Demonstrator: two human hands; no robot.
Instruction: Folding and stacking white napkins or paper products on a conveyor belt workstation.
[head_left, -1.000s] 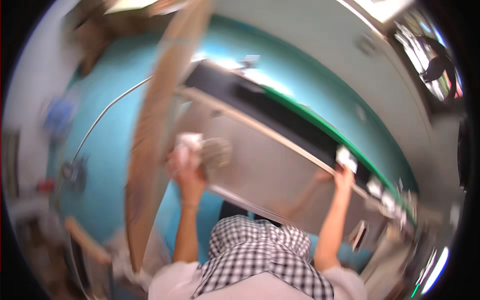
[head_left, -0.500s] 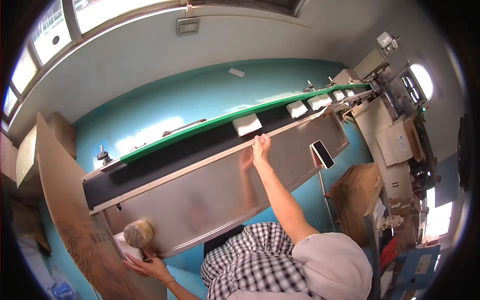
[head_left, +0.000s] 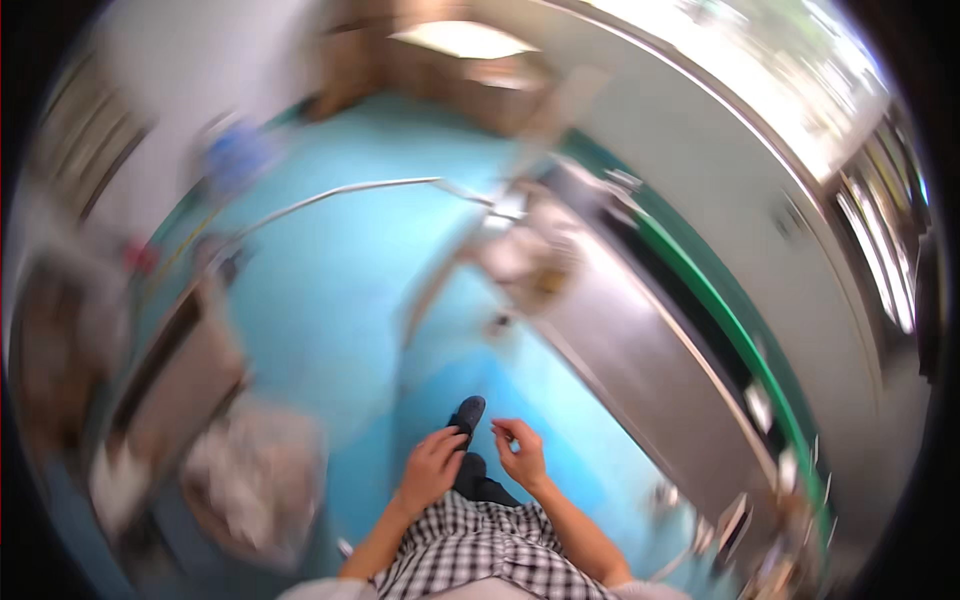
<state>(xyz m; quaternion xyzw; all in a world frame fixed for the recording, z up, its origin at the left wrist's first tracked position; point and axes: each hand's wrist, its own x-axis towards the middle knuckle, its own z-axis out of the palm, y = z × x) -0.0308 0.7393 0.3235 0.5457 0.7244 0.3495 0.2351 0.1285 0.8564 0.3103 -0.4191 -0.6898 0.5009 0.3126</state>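
Note:
My left hand [head_left: 432, 465] is in front of my body over the checked apron, its fingers stretched out and holding nothing. Close beside it, my right hand [head_left: 520, 455] is raised with loosely bent fingers and nothing visible between them. Both hands are apart from the steel table [head_left: 625, 320], which runs along my right. At the table's far end are a blurred tan round object [head_left: 555, 280] and a white item [head_left: 515, 252]. Beyond the table lies the black conveyor belt with a green edge [head_left: 690, 265], carrying white folded pieces [head_left: 758, 405].
A phone [head_left: 735, 525] is at the table's near end. Cardboard boxes [head_left: 490, 85] stand at the back. On the left are a bin lined with a clear bag of pale material [head_left: 255, 475] and a brown box [head_left: 185, 375]. Much is smeared by motion across the blue floor [head_left: 340, 290].
My view has swung left, so the table now lies to my right. My right hand has left the table's belt-side edge, my left hand the white item; both are before my apron.

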